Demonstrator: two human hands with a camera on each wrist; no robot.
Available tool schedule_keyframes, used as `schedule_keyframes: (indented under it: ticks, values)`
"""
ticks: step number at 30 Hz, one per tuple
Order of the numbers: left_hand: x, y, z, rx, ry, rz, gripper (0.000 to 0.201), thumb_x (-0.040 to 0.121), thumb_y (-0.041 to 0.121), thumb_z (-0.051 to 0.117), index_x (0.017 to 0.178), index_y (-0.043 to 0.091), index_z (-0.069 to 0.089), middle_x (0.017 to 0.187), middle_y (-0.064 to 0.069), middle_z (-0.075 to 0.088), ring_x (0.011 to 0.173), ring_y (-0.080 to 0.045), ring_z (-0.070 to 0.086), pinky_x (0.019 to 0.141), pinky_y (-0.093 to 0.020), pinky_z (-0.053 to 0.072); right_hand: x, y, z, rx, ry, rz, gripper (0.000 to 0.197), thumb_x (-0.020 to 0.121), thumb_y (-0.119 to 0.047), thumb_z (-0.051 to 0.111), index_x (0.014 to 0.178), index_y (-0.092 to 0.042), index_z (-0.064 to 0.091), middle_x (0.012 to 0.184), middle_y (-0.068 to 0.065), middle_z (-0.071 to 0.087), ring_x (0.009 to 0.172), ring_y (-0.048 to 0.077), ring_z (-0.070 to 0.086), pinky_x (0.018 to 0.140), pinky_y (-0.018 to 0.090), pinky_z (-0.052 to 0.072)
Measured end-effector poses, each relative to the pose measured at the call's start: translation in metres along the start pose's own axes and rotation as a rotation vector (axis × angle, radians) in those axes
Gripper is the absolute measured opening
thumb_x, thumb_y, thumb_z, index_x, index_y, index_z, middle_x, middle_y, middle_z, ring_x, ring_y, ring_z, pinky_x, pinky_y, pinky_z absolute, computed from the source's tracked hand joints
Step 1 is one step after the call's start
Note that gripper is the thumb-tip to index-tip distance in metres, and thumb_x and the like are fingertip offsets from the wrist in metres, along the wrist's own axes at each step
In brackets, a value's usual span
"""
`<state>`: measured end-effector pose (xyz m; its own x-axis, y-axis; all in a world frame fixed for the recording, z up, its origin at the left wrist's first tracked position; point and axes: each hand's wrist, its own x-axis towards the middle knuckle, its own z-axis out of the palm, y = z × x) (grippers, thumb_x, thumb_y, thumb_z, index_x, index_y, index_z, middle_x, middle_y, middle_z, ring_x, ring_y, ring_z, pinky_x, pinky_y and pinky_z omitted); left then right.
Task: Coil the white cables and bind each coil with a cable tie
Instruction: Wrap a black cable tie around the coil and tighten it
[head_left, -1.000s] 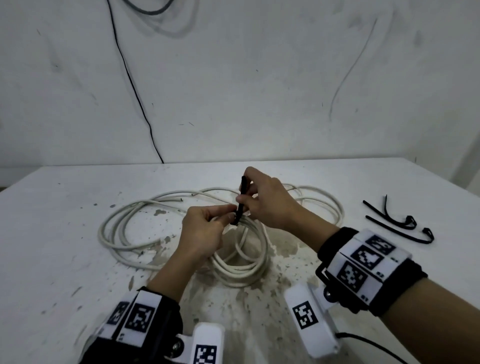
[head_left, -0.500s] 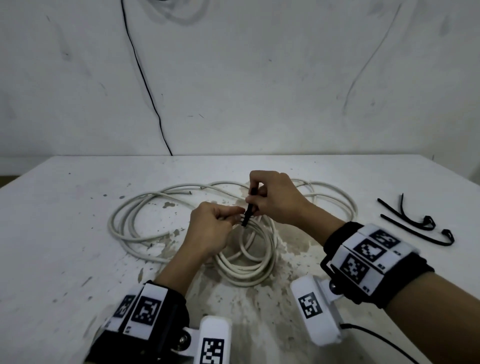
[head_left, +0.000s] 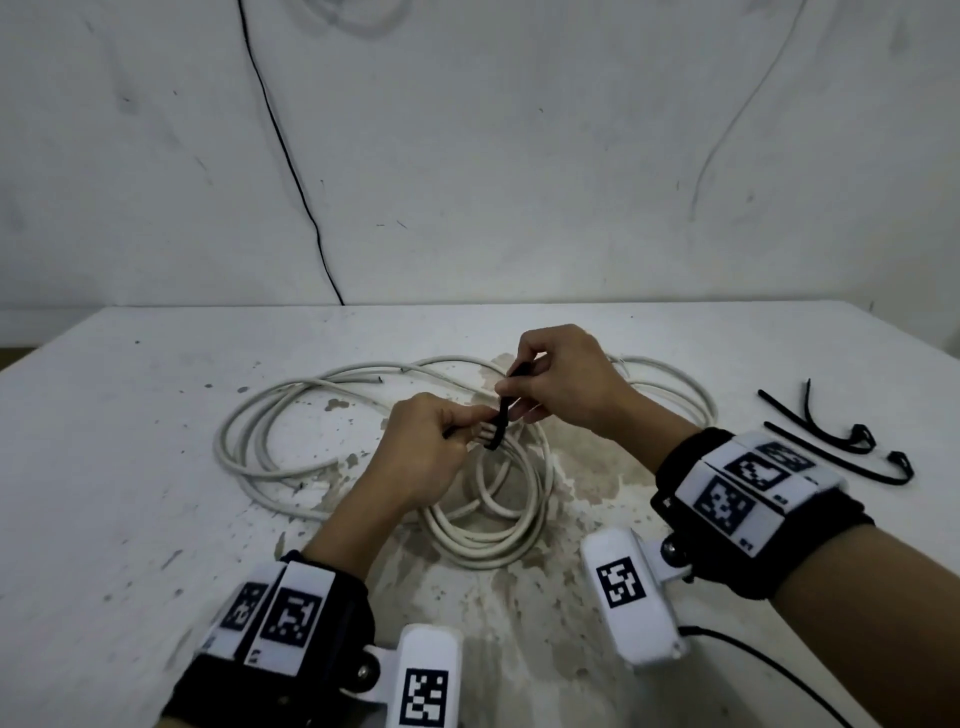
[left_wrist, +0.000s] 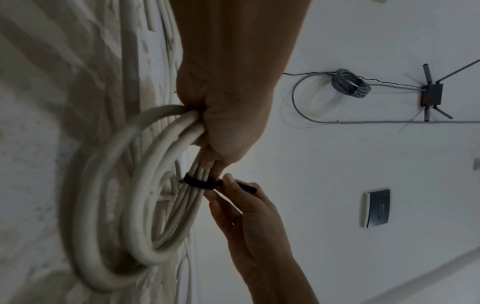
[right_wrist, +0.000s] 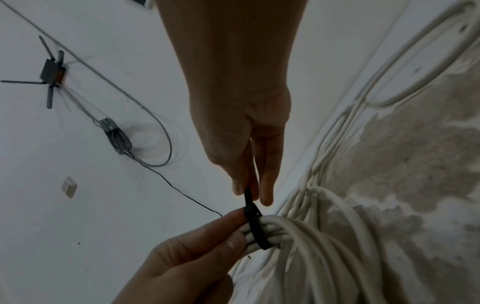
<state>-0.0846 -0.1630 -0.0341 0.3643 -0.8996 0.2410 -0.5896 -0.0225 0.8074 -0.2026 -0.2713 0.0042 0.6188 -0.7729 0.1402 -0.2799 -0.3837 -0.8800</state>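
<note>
A small coil of white cable (head_left: 488, 525) lies mid-table, its top lifted. My left hand (head_left: 467, 431) grips the bundled strands (left_wrist: 182, 131) just beside a black cable tie (head_left: 500, 415). The tie is looped round the bundle (left_wrist: 197, 182) (right_wrist: 255, 230). My right hand (head_left: 511, 395) pinches the tie's tail (right_wrist: 248, 194) between thumb and fingers, above the bundle. More white cable lies in loose loops to the left (head_left: 249, 431) and behind to the right (head_left: 680, 384).
Two spare black cable ties (head_left: 831, 431) (head_left: 893, 465) lie at the right of the stained white table (head_left: 130, 519). A thin black wire (head_left: 291, 171) runs down the wall behind. The table's far edge meets the wall.
The view has shifted a little. Both hands keep their hold on the coil and the tie, and the tie's tail shows shorter above my right hand than a second ago.
</note>
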Motion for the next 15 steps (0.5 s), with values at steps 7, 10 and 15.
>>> schedule_keyframes:
  ticks: [7,10,15]
  values:
    - [0.002,-0.007,0.0,0.151,-0.034,0.028,0.027,0.089,0.003,0.055,0.11,0.012,0.069,0.109,-0.008,0.072,0.093,-0.01,0.065,0.065,0.002,0.042,0.013,-0.003,0.009,0.043,0.063,0.035,0.028,0.073,0.009,0.073,0.058,-0.001,0.051,0.059,0.018,0.062,0.036,0.016,0.061,0.044,0.03,0.057]
    - [0.001,-0.008,-0.001,0.17,-0.046,0.022,0.027,0.089,0.003,0.054,0.11,0.012,0.069,0.1,-0.012,0.074,0.088,-0.019,0.067,0.071,-0.021,0.049,0.019,-0.003,0.013,0.023,0.077,0.057,0.027,0.072,0.01,0.073,0.059,0.0,0.052,0.06,0.019,0.061,0.036,0.018,0.061,0.046,0.036,0.058]
    - [0.003,-0.009,-0.005,0.256,-0.058,0.053,0.032,0.087,0.001,0.053,0.108,0.017,0.071,0.1,-0.011,0.074,0.09,-0.021,0.068,0.078,-0.024,0.051,0.031,-0.012,0.016,-0.024,0.051,0.056,0.031,0.072,0.012,0.071,0.055,-0.002,0.049,0.057,0.019,0.059,0.031,0.018,0.058,0.037,0.027,0.052]
